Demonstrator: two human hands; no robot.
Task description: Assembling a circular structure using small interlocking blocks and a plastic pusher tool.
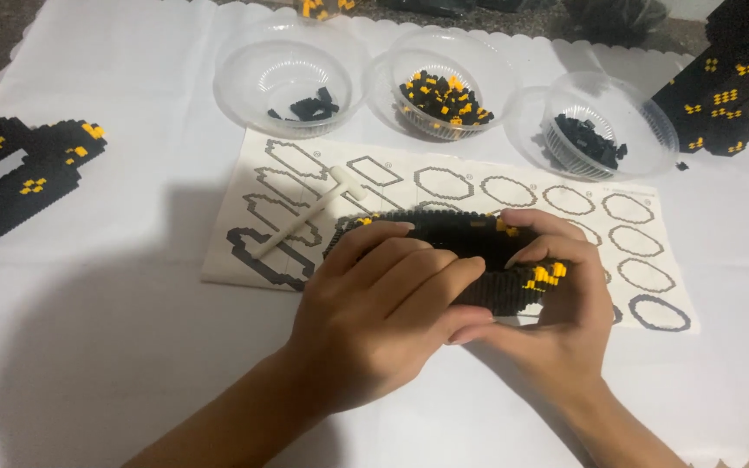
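Hands (452, 303) cover black-yellow brick ring (470, 238), near side hidden

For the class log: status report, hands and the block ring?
Left hand and right hand both grip black-and-yellow block ring. Ring over instruction sheet. White tool beside, clear.

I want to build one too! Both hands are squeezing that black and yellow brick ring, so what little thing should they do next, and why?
Probably press the top row down along the ring. The left hand and right hand already clasp it from both sides over the instruction sheet, and neither holds a loose brick, so seating what is there seems to come before reaching for a bowl.
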